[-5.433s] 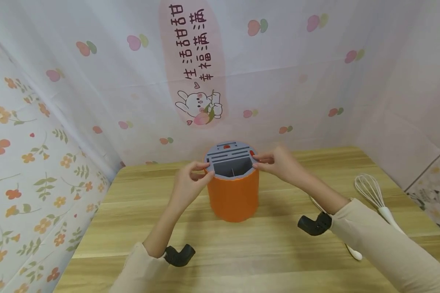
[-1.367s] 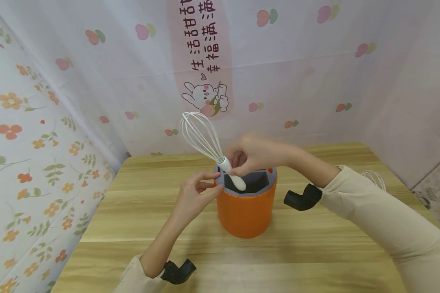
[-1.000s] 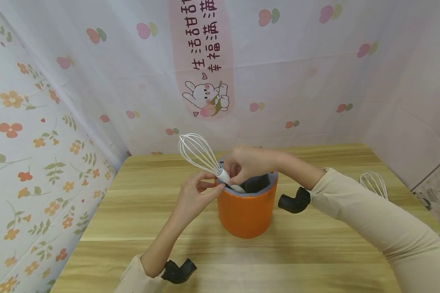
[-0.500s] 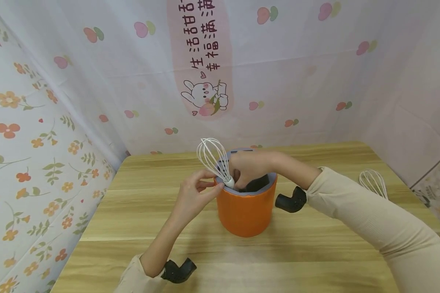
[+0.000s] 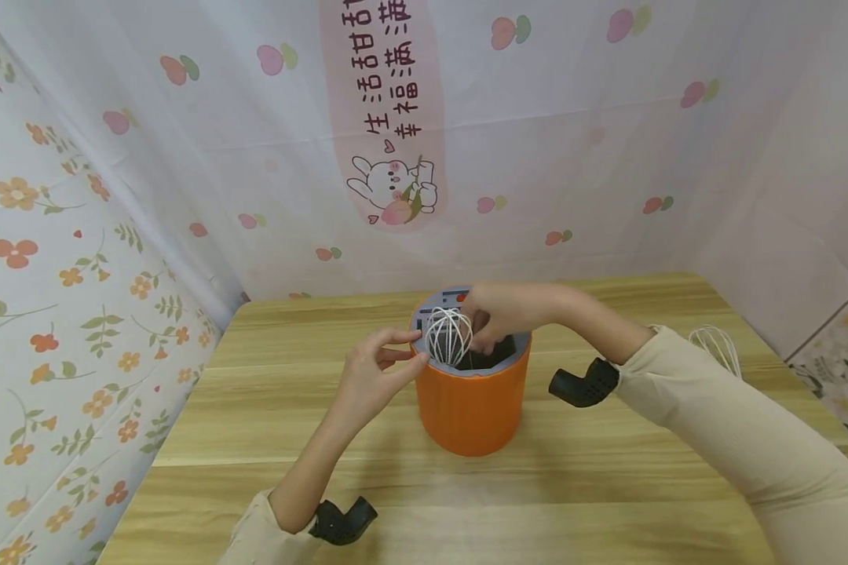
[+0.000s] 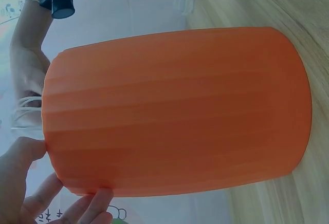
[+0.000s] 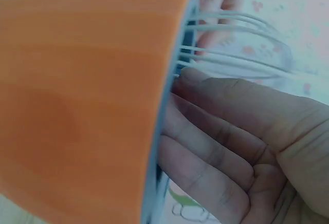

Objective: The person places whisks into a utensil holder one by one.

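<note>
An orange utensil holder (image 5: 472, 412) with a grey slotted top stands upright on the table. My left hand (image 5: 380, 365) grips its left rim between thumb and fingers; the left wrist view shows the fingertips (image 6: 105, 196) against the orange wall. A white whisk (image 5: 448, 337) stands in the front compartment, its wire loops rising above the rim and its handle hidden inside. My right hand (image 5: 505, 314) is over the opening with curled fingers at the loops. In the right wrist view, the thumb (image 7: 205, 82) touches the wires (image 7: 236, 59) near the rim.
Another wire whisk (image 5: 715, 345) lies at the table's right, partly hidden by the right sleeve (image 5: 742, 439). A printed curtain (image 5: 558, 157) hangs behind the wooden table (image 5: 290, 463). Each wrist bears a black angled fitting, such as the right one (image 5: 585, 383).
A whisk has been brought to the holder and lowered handle first into the front compartment, tilting upright as it sank. My right hand has shifted slightly right; my left hand stays at the rim.
</note>
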`<move>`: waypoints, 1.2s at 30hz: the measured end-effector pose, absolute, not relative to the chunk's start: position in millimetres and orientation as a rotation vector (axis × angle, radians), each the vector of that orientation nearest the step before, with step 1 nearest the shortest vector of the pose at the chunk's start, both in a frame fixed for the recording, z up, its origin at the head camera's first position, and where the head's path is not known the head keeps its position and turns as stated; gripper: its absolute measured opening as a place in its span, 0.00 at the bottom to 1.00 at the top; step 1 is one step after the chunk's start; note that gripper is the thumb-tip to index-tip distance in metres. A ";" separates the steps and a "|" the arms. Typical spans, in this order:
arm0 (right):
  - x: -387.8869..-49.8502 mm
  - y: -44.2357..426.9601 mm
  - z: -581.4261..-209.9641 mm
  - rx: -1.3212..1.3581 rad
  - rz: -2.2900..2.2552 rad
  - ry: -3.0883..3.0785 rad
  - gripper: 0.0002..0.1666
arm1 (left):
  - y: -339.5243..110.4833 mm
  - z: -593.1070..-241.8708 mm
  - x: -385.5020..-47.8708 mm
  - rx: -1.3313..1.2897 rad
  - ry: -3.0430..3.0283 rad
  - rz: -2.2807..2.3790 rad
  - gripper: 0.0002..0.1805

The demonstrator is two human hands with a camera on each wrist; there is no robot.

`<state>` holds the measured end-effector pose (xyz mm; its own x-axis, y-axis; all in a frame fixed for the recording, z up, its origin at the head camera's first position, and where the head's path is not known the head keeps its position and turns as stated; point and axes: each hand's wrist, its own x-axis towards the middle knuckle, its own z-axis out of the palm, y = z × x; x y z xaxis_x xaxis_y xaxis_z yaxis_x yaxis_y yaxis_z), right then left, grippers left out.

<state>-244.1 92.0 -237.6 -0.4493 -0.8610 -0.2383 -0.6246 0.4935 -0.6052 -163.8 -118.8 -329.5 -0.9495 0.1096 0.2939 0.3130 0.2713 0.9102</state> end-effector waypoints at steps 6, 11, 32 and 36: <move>-245.3 113.0 -232.1 -1.157 -0.702 2.234 0.03 | -121.0 -331.1 -164.5 -0.424 -2.369 -1.736 0.12; -246.1 135.5 -225.0 -1.088 -0.760 2.278 0.04 | -121.4 -331.6 -163.6 -0.417 -2.369 -1.742 0.12; -278.7 286.8 -257.8 -0.515 -0.905 2.436 0.20 | -126.7 -334.6 -161.4 -0.361 -2.363 -1.758 0.13; -282.2 320.5 -271.8 -0.454 -0.911 2.440 0.20 | -125.9 -334.4 -161.3 -0.352 -2.370 -1.757 0.13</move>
<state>-282.2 320.5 -271.8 -0.8232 -0.4623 -0.3295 -0.1332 0.7215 -0.6795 -161.3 -125.9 -334.4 -0.9577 0.0872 0.2743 0.2878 0.2775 0.9166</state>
